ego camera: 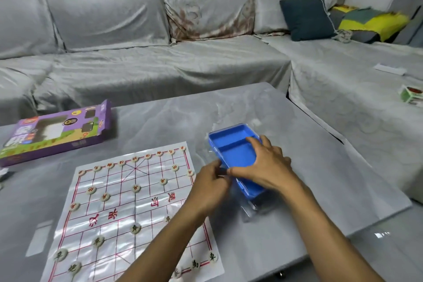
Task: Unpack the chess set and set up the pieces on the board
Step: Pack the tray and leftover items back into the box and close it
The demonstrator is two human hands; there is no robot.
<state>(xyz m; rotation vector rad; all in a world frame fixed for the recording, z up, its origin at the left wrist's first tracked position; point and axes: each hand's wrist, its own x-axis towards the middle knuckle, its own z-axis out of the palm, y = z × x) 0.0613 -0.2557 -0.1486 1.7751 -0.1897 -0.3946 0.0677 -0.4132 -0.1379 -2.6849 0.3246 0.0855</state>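
While our forearms cross the near edge of the table (297, 107), the paper board (128, 208) lies flat under them with round pieces (135, 228) already standing on both its near and far rows. Just past its right edge, our left hand (211, 186) is pinched shut, thumb against fingers, at the near-left corner of the blue tray (231, 144); whether it nips a piece or only the tray's edge, we cannot tell. Our right hand (266, 166) lies spread over the tray, fingers curled on its divider and rim, holding it firm. The tray looks empty where it shows, so we judge the unpacking nearly done. To do this step well, we should keep the tray pressed down, lift anything pinched straight up, and carry it clear of the set pieces. Further left sits the purple box (57, 131), and beyond the table, the sofa (160, 57).
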